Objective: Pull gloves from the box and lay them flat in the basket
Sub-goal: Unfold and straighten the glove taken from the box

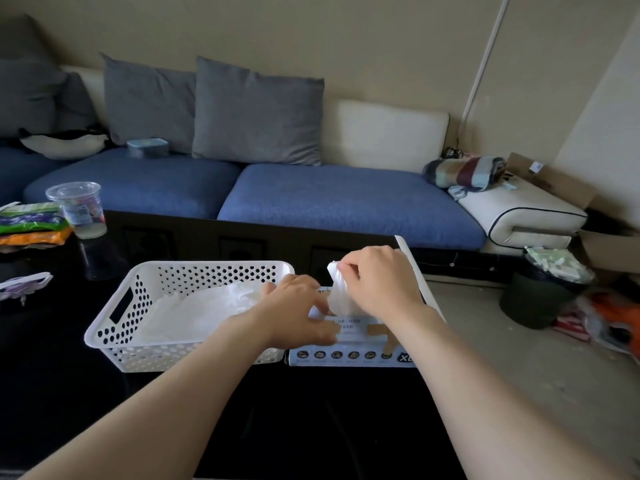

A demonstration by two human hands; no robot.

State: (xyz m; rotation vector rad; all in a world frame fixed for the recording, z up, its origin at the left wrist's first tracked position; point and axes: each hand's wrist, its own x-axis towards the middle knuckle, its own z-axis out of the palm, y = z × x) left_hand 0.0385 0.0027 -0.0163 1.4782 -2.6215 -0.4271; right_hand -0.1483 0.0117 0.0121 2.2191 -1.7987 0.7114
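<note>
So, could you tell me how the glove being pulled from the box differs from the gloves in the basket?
The held glove is bunched and stands up; the basket gloves lie spread flat. The held glove is pinched by the right hand above the box; the basket gloves rest loose inside the basket. Both look thin and translucent white.

Left hand [298, 306] flat, fingers straight; right hand [377, 282] pinching.
</note>
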